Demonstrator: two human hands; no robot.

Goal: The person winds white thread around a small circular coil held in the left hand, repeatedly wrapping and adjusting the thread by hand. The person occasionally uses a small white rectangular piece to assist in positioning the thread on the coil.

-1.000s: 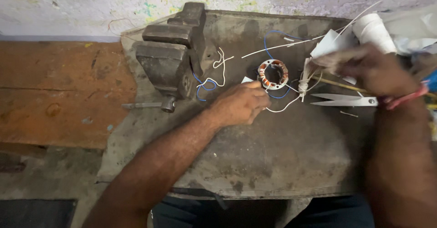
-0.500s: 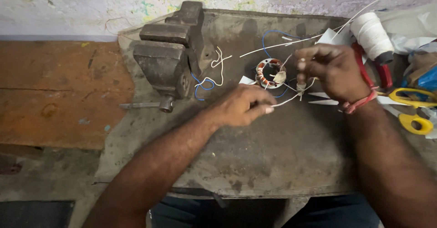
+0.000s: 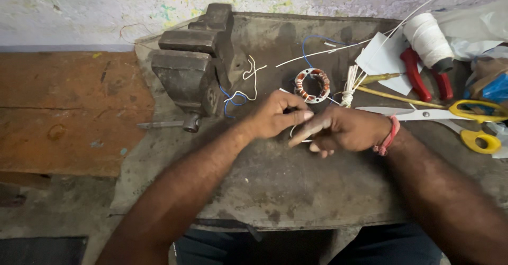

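I see both hands meet at frame centre over worktop [image 3: 275, 191]. Left hand [image 3: 275, 118] pinches thin white wire [image 3: 292, 131] between thumb and fingers; right hand [image 3: 341, 130] grips same wire, forefinger stretched toward left. Wire tiny, mostly hidden; visible piece hangs just below left fingertips, long axis hard to tell. Hands touching or nearly so, equally near wire. Small stator ring [image 3: 312, 85] with copper windings lies just above hands, flat, opening up. Vise [image 3: 193, 66] upper left; yellow-handled scissors [image 3: 450, 114] at right, blades pointing left.
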